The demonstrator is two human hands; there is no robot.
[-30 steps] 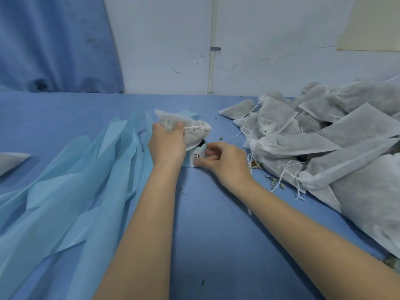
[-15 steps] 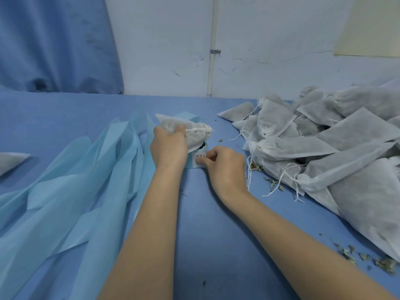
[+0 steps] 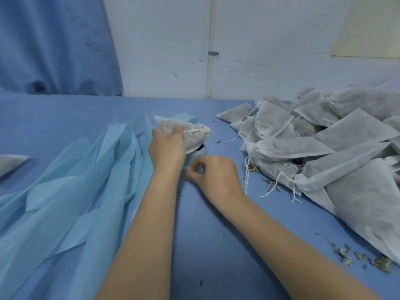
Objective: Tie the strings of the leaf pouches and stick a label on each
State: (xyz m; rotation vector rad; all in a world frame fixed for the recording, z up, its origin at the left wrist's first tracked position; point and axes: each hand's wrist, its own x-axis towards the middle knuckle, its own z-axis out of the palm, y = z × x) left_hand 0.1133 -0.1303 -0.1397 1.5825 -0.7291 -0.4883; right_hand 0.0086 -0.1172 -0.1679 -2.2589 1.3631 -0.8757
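Observation:
My left hand (image 3: 167,148) grips a white drawstring leaf pouch (image 3: 192,134), its neck pulled tight by the string, just above a light-blue label roll (image 3: 200,153). Only the roll's edge shows under the pouch. My right hand (image 3: 216,175) lies close in front of the roll with its fingers curled. Thumb and forefinger pinch a small pale label (image 3: 188,169) that is blurred and mostly hidden. A heap of grey-white leaf pouches (image 3: 324,152) with loose strings lies at the right.
Long strips of light-blue backing paper (image 3: 71,187) spread across the left of the blue table (image 3: 216,245). A single pouch (image 3: 10,163) lies at the far left edge. Dry leaf crumbs (image 3: 365,258) are scattered near the heap. A white wall with a pipe stands behind.
My right hand has drawn back from the label roll toward me, its fingers closing into a pinch. The left hand with the pouch has stayed nearly still.

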